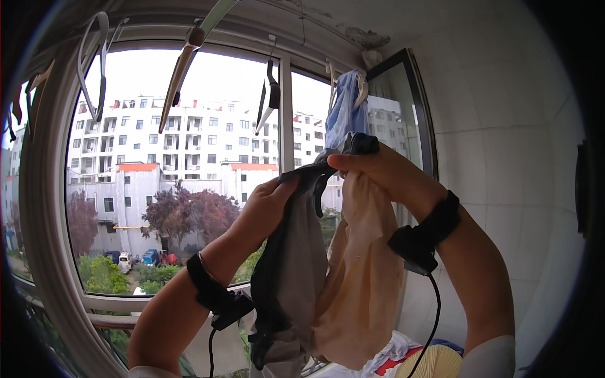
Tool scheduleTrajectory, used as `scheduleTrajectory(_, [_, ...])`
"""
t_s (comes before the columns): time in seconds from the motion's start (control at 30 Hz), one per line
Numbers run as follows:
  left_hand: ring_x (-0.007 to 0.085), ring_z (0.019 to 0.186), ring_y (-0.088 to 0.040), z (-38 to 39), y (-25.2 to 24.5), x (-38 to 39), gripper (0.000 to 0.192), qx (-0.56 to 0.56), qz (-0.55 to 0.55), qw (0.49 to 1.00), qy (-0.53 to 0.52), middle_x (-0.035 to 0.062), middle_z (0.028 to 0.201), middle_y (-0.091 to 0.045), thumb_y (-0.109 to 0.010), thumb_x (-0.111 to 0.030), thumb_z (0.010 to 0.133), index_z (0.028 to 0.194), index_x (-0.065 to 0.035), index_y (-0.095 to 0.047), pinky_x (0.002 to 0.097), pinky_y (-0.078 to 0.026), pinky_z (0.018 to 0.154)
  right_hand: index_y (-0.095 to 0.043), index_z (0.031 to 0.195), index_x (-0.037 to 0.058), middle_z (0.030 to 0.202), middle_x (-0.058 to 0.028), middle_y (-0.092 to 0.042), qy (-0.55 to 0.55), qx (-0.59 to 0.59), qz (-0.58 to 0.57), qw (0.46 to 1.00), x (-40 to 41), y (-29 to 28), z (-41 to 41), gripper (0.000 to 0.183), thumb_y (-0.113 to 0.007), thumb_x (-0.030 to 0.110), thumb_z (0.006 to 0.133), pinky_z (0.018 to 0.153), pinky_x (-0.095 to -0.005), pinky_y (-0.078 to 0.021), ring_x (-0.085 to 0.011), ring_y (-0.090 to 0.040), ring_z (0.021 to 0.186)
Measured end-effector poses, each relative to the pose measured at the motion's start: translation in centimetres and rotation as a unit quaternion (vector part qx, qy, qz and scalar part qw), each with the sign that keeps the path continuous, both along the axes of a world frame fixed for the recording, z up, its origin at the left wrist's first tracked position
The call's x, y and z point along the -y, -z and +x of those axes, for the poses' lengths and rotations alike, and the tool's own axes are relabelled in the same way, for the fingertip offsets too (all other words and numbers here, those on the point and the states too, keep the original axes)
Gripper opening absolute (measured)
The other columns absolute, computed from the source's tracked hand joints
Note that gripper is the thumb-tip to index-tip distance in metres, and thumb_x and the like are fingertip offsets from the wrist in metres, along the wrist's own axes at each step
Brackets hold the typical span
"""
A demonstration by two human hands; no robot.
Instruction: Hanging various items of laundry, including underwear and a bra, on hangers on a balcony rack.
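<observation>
Both hands hold up a dark and grey garment (302,245) before the window. My left hand (269,203) pinches its dark upper edge on the left. My right hand (361,167) grips the same dark edge further right, thumb on top. A peach-coloured cloth (359,274) hangs below my right hand, beside the grey fabric; whether it is part of the same garment I cannot tell. Just behind and above my right hand hangs a light blue garment (349,106) near pale hangers. Each wrist wears a black strap with a small device and a cable.
Overhead hang a white hanger (101,71), a wooden hanger (177,85) and a black hanger (273,90). An open window sash (420,108) stands at the right by the tiled wall (482,165). Low at the right lie a pleated fan (435,363) and crumpled cloths (394,349).
</observation>
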State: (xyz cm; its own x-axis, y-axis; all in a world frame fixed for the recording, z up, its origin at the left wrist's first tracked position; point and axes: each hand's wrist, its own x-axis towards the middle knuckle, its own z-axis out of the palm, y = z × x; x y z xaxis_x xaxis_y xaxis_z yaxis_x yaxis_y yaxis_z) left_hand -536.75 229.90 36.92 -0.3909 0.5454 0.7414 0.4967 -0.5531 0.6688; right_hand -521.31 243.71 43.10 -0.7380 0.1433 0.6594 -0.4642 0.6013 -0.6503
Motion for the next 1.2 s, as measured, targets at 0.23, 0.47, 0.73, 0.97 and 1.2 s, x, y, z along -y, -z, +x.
scheduleTrajectory(0.23, [0.0138,0.079,-0.059,-3.1,-0.6,0.2,0.03,0.036,0.013,0.999,0.009,0.009,0.09,-0.062,-0.044,-0.02,0.091,0.106,0.0033,-0.056,0.0263,-0.048,0.071,-0.059,0.085,0.0017,0.075,-0.0065,-0.058,-0.007,-0.015,0.01,1.0,-0.1,0.2,-0.9,0.03,-0.075,0.021,0.068,0.06,-0.0228,-0.0454,-0.0126,-0.056,0.066])
scheduleTrajectory(0.47, [0.0188,0.074,-0.061,-6.6,-0.8,0.5,0.028,0.073,0.04,0.987,0.135,0.0153,0.091,-0.06,-0.038,-0.007,0.088,0.108,0.0074,-0.051,0.0315,-0.051,0.071,-0.055,0.084,-0.0026,0.07,-0.0083,-0.055,0.044,-0.036,-0.053,0.997,-2.8,-0.9,-1.1,0.039,-0.072,0.03,0.072,0.049,-0.0225,-0.0464,-0.0142,-0.057,0.055])
scheduleTrajectory(0.73, [0.0144,0.066,-0.061,-8.3,-0.7,1.4,0.028,-0.011,-0.059,0.983,0.171,0.0119,0.089,-0.061,-0.048,-0.018,0.09,0.108,0.0034,-0.051,0.0257,-0.053,0.064,-0.056,0.075,0.0031,0.066,-0.0049,-0.054,0.099,-0.035,-0.007,0.994,-2.7,-1.3,-3.1,0.037,-0.071,0.037,0.072,0.052,-0.0214,-0.0443,-0.0109,-0.054,0.054])
scheduleTrajectory(0.97, [0.0102,0.076,-0.054,-6.1,-0.4,-1.1,0.046,-0.292,-0.151,0.94,-0.089,0.005,0.082,-0.057,-0.067,-0.034,0.079,0.106,-0.0009,-0.05,0.0241,-0.044,0.068,-0.057,0.071,0.0028,0.063,-0.0039,-0.053,0.19,0.0,0.046,0.981,0.1,-0.9,-6.3,0.039,-0.071,0.039,0.073,0.053,-0.0222,-0.0402,-0.0111,-0.051,0.054])
scheduleTrajectory(1.2, [0.0108,0.057,-0.058,-6.5,-2.5,-1.3,0.011,-0.201,-0.034,0.972,-0.119,0.0066,0.067,-0.059,-0.048,-0.007,0.088,0.093,0.0007,-0.054,0.0223,-0.045,0.05,-0.061,0.073,0.0009,0.064,-0.0024,-0.054,0.171,0.056,0.124,0.976,-0.4,-0.8,-7.6,0.03,-0.072,0.029,0.071,0.055,-0.022,-0.0372,-0.0104,-0.049,0.055])
